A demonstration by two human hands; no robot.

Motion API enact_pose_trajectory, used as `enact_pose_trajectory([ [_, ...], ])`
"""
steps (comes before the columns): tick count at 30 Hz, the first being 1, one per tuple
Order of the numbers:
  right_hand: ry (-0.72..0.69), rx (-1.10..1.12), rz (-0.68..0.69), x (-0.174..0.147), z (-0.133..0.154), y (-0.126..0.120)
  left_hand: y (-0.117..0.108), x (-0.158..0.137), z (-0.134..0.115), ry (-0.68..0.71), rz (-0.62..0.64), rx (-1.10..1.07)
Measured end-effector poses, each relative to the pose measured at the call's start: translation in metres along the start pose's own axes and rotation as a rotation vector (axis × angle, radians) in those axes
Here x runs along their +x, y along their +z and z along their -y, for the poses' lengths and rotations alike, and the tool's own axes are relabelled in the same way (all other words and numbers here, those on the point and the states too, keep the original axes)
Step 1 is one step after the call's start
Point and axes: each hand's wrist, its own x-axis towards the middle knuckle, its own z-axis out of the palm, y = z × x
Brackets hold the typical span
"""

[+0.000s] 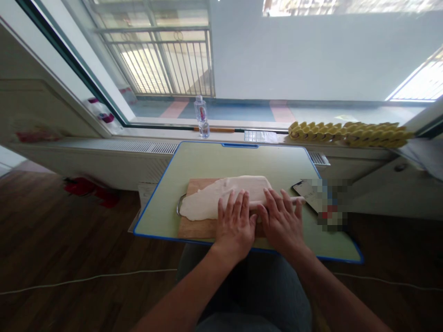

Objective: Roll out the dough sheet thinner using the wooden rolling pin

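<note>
A sheet of pale rolled-out dough (207, 199) lies across a wooden cutting board (197, 229) with a metal handle (178, 205) at its left end. Across the dough's right part runs a thin, light rolling pin (256, 203), its right tip poking out past my fingers. My left hand (235, 223) rests flat over the pin and dough, fingers stretched forward. Beside it, my right hand (282, 219) lies on the pin's right part with its fingers spread. Both palms hide much of the pin and the board's near right side.
The board rests on a pale green, blue-edged tabletop (159, 212). To the right is a phone (308, 193), partly pixelated. On the windowsill stand a water bottle (201, 117) and yellow egg trays (346, 133). A white cable (104, 275) crosses the floor.
</note>
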Motion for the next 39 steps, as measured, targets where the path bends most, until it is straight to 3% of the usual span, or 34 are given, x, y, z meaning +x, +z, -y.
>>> enact_pose_trajectory([
  [2,-0.004,0.001,0.028,0.006,0.0,0.0,0.0,-0.01,-0.001,0.007,0.007,0.007],
  [4,0.009,0.006,0.075,0.027,0.002,0.002,-0.001,-0.002,0.002,0.0,0.038,0.011],
  [9,0.079,0.045,0.167,0.101,0.009,0.011,-0.008,0.066,0.019,-0.076,0.16,-0.01],
  [12,0.101,0.056,0.177,0.124,0.013,0.014,-0.009,0.095,0.026,-0.114,0.189,-0.016],
  [15,0.111,0.041,0.16,0.11,0.016,0.011,-0.007,0.081,0.025,-0.082,0.141,-0.011],
  [20,0.015,0.04,0.063,0.031,0.008,0.0,-0.006,-0.003,0.008,0.057,0.041,0.023],
  [23,-0.034,0.064,-0.001,0.01,0.001,0.001,-0.008,-0.023,0.003,0.075,0.04,0.02],
  [26,-0.011,0.062,0.003,0.037,0.002,0.009,-0.006,0.004,0.01,0.034,0.085,-0.001],
  [31,0.126,0.07,0.147,0.128,0.013,0.02,-0.003,0.097,0.035,-0.093,0.196,-0.03],
  [33,0.156,0.095,0.22,0.151,0.015,0.02,-0.003,0.122,0.042,-0.106,0.24,-0.047],
  [36,0.135,0.072,0.278,0.15,0.016,0.015,-0.004,0.122,0.044,-0.085,0.234,-0.052],
  [39,0.055,0.003,0.239,0.109,0.012,0.006,-0.006,0.078,0.033,-0.024,0.15,-0.049],
])
